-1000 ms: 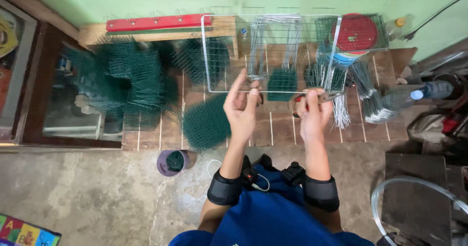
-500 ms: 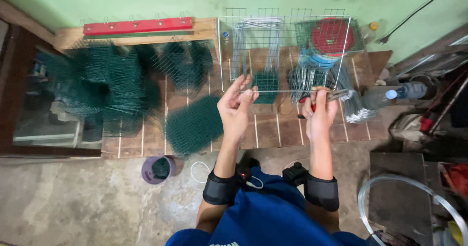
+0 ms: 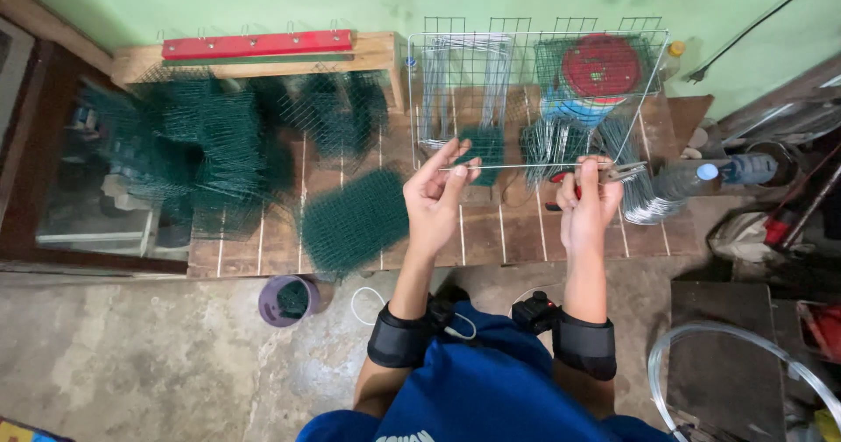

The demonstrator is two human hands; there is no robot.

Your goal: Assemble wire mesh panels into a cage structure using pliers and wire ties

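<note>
Low wooden platform across the middle, against the wall, floor in front. On its left half, heaped mesh pieces; just right of the heap, nearer the front edge, one flat mesh panel. Behind the heap, along the wall, a long bar on a wooden block. On the right half, an upright wire grid frame, with stacked discs behind it at right. Left hand and right hand side by side before the frame, a straight wire spanning between them, pliers in the right. Bottle lying right of the hands. Small cup on the floor, front left
</note>
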